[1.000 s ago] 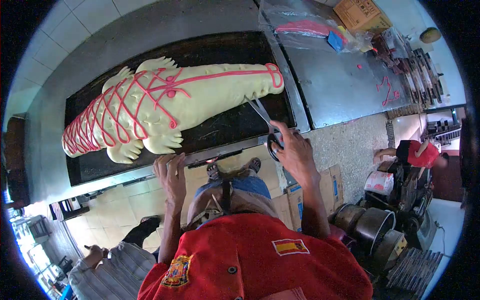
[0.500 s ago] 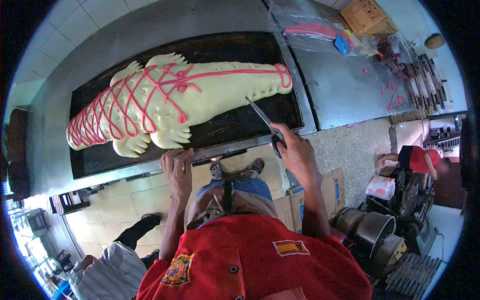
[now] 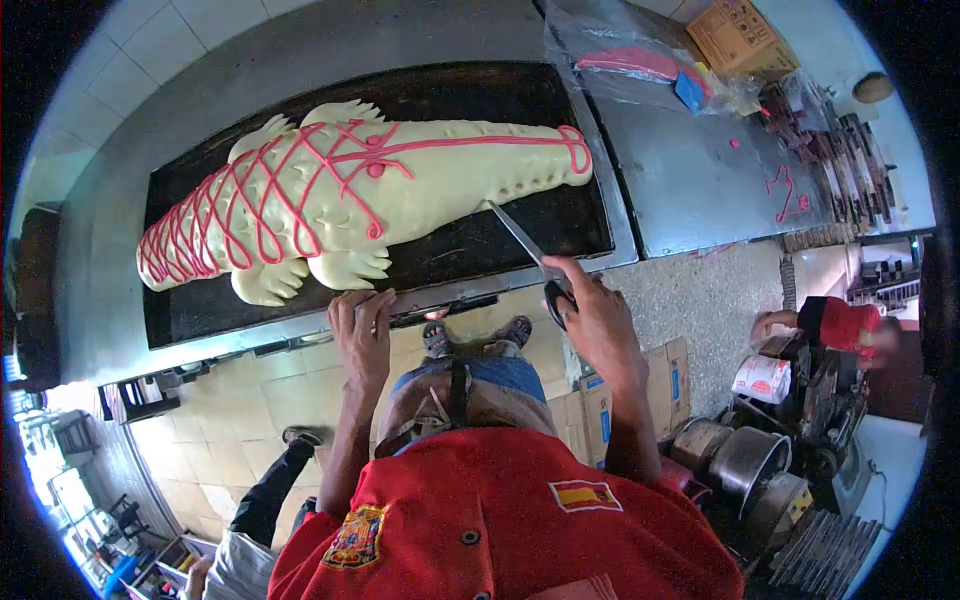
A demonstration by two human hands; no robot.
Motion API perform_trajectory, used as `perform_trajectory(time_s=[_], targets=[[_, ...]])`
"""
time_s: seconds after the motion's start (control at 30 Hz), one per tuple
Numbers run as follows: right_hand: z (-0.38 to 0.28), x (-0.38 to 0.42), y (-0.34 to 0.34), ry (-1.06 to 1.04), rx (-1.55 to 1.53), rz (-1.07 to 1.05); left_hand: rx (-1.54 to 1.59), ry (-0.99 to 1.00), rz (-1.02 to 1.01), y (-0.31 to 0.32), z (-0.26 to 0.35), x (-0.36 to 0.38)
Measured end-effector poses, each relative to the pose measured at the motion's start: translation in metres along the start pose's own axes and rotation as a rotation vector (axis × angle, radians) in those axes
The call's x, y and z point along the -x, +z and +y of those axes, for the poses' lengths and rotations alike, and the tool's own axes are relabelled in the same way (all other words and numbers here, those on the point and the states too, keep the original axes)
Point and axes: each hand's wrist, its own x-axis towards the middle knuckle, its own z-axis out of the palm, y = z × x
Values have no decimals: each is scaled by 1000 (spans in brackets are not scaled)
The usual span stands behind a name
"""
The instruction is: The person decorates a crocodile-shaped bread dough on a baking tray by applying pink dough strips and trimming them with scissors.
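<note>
- The right hand (image 3: 592, 312) is clamped on a pair of scissors (image 3: 528, 252), fingers through the dark handle loops; the blades lie together and point toward 11 o'clock.
- The scissor tips end just beside the lower edge of the crocodile-shaped dough (image 3: 370, 195), close to its snout end. I cannot tell whether they touch it.
- The dough lies on a dark baking tray (image 3: 500, 95), its long axis running from 9 o'clock (tail) to 3 o'clock (snout), slightly tilted. Pink icing lines cross its back and loop at the snout.
- From the right hand the dough lies at about 11 o'clock, so the scissors meet the long axis at a slant, not along it.
- The left hand (image 3: 362, 330) has its fingers together and bent over the near rim of the tray, at 6 o'clock from the dough's front foot, holding no tool.
- The right hand, with the scissors, is the nearer to the snout; the left is nearer to the feet.
- The steel worktop (image 3: 700, 180) at 3 o'clock carries pink icing scraps.
</note>
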Motion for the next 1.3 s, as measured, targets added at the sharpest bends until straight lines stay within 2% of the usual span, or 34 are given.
perform_trajectory(time_s=[0.1, 0.27, 0.3, 0.4, 0.6, 0.73, 0.93, 1.0, 1.13, 1.3], targets=[[-12, 8, -6, 71, -66, -107, 20, -6, 9, 1, 0, 1], [-10, -10, 23, -57, 4, 4, 6, -4, 14, 1, 0, 2], [-14, -12, 17, -10, 15, -71, 2, -8, 3, 1, -2, 3], [-7, 0, 13, 25, -63, -67, 14, -27, -24, 0, -3, 3], [-28, 13, 10, -88, -65, -76, 24, -45, -18, -1, 1, 2], [-25, -9, 38, -151, -35, 26, 27, -37, -46, 0, -3, 5], [-34, 13, 14, -83, -101, -75, 38, -34, -28, -1, -1, 3], [-47, 13, 13, -75, -16, -165, 41, -38, -34, -1, -1, 3], [-51, -4, 35, -114, 50, -67, 48, -44, -38, -2, 0, 3], [-52, 13, 19, -124, -70, -131, 32, -29, -39, -1, -4, 3]])
